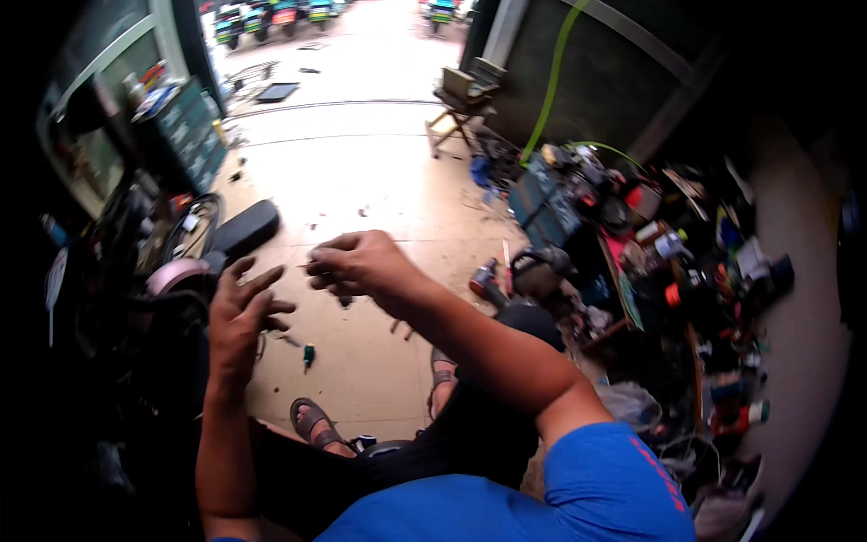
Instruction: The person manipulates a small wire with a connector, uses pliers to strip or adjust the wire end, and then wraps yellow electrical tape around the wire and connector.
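In front of the scooter-like machine at the left, my left hand (pixel 239 321) is raised with its fingers spread and nothing seen in them. Close to its right, my right hand (pixel 361 264) has thumb and fingers pinched together. A tiny thin thing may stick out at its fingertips, too small to make out. The two hands are apart. Nearest to my left hand are a rounded pinkish part (pixel 178 277) and a black padded seat (pixel 246 228). Below the hands, a green-handled tool, seemingly a screwdriver (pixel 309 355), lies on the tiled floor (pixel 379 384).
A cordless drill (pixel 488 282) stands right of my right forearm. Piled parts and bottles (pixel 655 235) line the right wall. A teal cabinet (pixel 185 135) is at the far left, a small stool (pixel 454 113) by the doorway. Parked two-wheelers (pixel 280 18) show outside.
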